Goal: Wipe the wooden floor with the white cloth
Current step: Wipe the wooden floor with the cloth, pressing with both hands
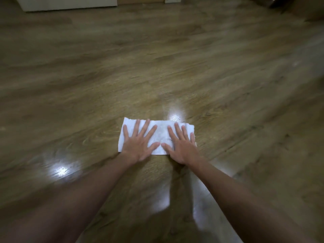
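A white cloth [162, 135], folded into a flat rectangle, lies on the wooden floor [157, 67] in the lower middle of the head view. My left hand [139, 143] presses flat on its left half with the fingers spread and straight. On the right half, my right hand [181, 146] presses down the same way. The two thumbs nearly meet near the cloth's near edge. Both forearms reach in from the bottom corners of the frame.
Brown wood-grain planks stretch in every direction, with bright light reflections [60, 170] to the near left and just beyond the cloth. A white furniture base [70, 4] stands at the far left. Brown boxes or furniture [298, 7] sit at the far right.
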